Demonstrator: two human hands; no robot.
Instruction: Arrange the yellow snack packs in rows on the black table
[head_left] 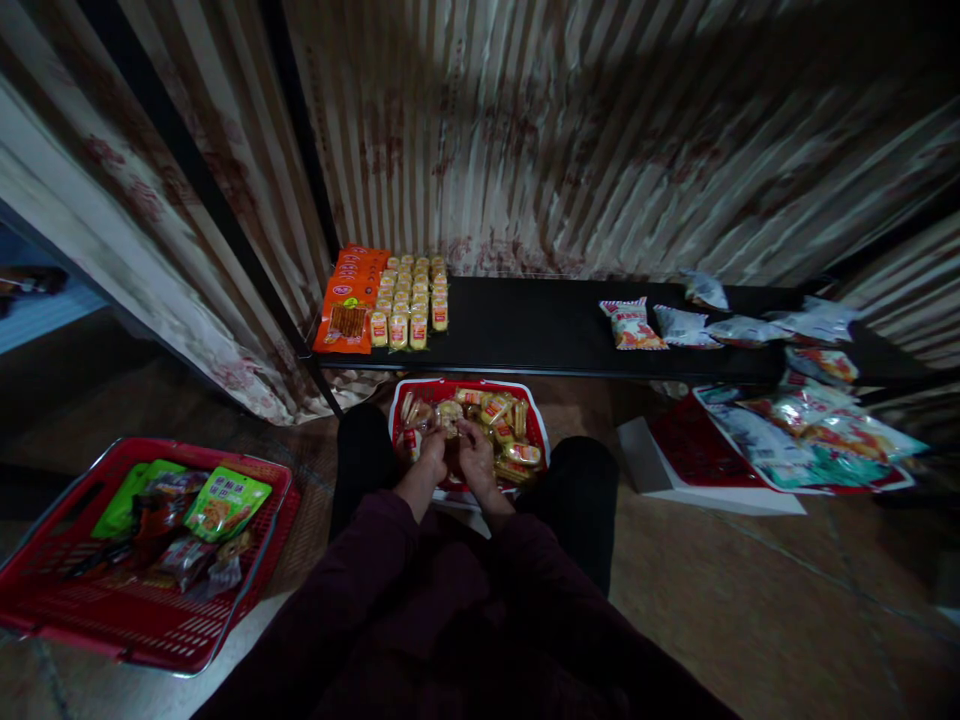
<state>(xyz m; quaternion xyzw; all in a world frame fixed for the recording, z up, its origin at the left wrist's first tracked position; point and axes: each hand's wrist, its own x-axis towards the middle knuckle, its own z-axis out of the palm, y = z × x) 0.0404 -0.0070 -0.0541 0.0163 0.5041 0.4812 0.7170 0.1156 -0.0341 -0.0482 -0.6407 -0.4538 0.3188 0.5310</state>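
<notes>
Near left: red basket (pixel 82 600) with mixed packets (pixel 229 503). Farther, on shelf (pixel 525 322): yellow snacks (pixel 409 300) in tight rows — knock could topple front ones. Centre: left hand (pixel 431 458), right hand (pixel 478 460), fingers bent nearly closed at round wrapped snack (pixel 450 413) over middle basket (pixel 537 422); firm hold, cannot tell — slick wrapper could slip. Right: tilted basket (pixel 686 440), heaped bags (pixel 862 432) could slide out if bumped.
</notes>
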